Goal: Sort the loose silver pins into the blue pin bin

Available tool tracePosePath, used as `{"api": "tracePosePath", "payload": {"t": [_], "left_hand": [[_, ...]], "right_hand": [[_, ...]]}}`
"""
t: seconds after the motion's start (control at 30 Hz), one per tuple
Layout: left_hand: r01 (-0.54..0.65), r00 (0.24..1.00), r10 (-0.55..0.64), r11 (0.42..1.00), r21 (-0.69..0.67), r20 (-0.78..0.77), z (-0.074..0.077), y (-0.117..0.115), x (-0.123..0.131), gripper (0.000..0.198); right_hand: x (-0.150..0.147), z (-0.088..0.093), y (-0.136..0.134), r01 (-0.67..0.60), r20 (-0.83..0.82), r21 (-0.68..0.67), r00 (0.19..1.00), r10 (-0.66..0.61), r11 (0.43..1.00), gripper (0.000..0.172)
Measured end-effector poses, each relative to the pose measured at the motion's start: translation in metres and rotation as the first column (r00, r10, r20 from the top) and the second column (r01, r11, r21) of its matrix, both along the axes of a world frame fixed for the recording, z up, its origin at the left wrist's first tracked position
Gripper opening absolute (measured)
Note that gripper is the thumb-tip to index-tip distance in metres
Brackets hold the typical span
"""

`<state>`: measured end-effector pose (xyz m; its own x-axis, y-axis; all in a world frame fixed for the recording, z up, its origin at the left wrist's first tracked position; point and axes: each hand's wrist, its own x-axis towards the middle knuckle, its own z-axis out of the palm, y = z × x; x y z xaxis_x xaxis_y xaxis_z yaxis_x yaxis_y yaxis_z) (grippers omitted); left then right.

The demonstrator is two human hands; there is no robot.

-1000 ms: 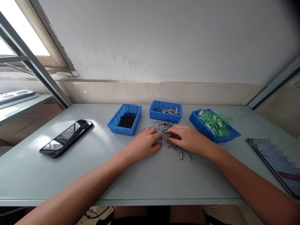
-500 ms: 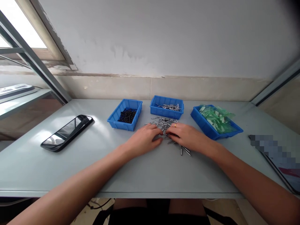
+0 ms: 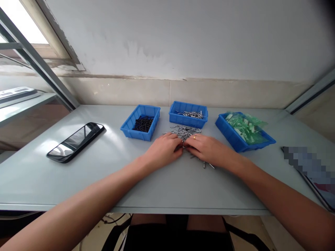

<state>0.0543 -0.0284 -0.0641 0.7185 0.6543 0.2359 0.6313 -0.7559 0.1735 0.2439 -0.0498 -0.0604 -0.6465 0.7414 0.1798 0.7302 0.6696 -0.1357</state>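
A loose pile of silver rivets lies on the grey table, thin-stemmed and pointing every way. My left hand is at the pile's left side, fingers curled in and thumb close to the index finger, closed on some rivets. From the right, my right hand, with a gold ring, bends its fingers over the pile and is closed on rivets too. The fingertips of both hands nearly meet, and what lies under them is partly hidden. A few rivets stick out below my right palm.
Behind the pile stands a blue bin of silver rivets. To its left, another blue bin holds black screws; a third bin at right holds green plastic bags. Phones lie at left and far right.
My hands have drawn closer together over the pile, the fingertips now almost touching. My thumbs have closed in toward the fingers. The view has tilted slightly.
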Motion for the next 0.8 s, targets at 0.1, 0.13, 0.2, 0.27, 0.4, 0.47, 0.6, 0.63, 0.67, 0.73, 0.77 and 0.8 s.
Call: {"api": "tracePosePath", "payload": {"t": [0.1,0.13,0.2,0.27,0.4,0.47,0.6,0.63,0.67,0.73,0.77,0.8], "left_hand": [[-0.044,0.999,0.044,0.999,-0.021,0.018,0.003,0.001,-0.004,0.011],[-0.057,0.998,0.058,0.998,-0.029,0.028,0.004,0.001,-0.005,0.011],[-0.079,0.995,0.082,0.996,-0.052,0.062,0.005,0.002,-0.008,0.013],[-0.091,0.988,0.1,0.993,-0.081,0.116,0.005,0.002,-0.009,0.014],[-0.049,0.963,0.08,0.991,-0.126,0.256,0.002,0.004,-0.009,0.013],[-0.021,0.945,0.063,0.991,-0.133,0.322,0.003,0.004,-0.008,0.012],[0.01,0.921,0.042,0.991,-0.133,0.388,0.007,0.002,-0.008,0.01],[0.015,0.918,0.038,0.991,-0.13,0.394,0.009,0.002,-0.008,0.01],[0.017,0.916,0.035,0.992,-0.126,0.399,0.01,0.001,-0.008,0.01],[0.017,0.914,0.032,0.993,-0.118,0.404,0.012,0.0,-0.008,0.01],[0.017,0.915,0.031,0.993,-0.115,0.403,0.012,-0.001,-0.008,0.01],[0.02,0.917,0.027,0.993,-0.113,0.398,0.013,-0.001,-0.008,0.011]], "right_hand": [[0.003,0.001,0.002,0.009,-0.02,0.028,1.0,-0.009,1.0,0.014],[0.005,0.002,0.003,0.018,-0.028,0.036,0.999,-0.017,0.999,0.014],[0.008,0.003,0.004,0.04,-0.042,0.053,0.998,-0.038,0.998,0.015],[0.01,0.005,0.004,0.081,-0.069,0.081,0.995,-0.076,0.993,0.016],[0.01,0.009,0.001,0.14,-0.163,0.1,0.979,-0.123,0.985,0.023],[0.009,0.01,0.001,0.113,-0.19,0.086,0.977,-0.095,0.99,0.021],[0.009,0.01,0.002,0.081,-0.217,0.078,0.974,-0.062,0.994,0.021],[0.009,0.01,0.002,0.076,-0.219,0.083,0.974,-0.056,0.994,0.021],[0.009,0.01,0.001,0.069,-0.219,0.09,0.975,-0.048,0.994,0.021],[0.009,0.01,0.0,0.049,-0.209,0.102,0.978,-0.026,0.994,0.022],[0.008,0.011,0.0,0.038,-0.201,0.104,0.979,-0.016,0.994,0.023],[0.008,0.011,-0.001,0.028,-0.194,0.104,0.981,-0.008,0.994,0.023]]}}
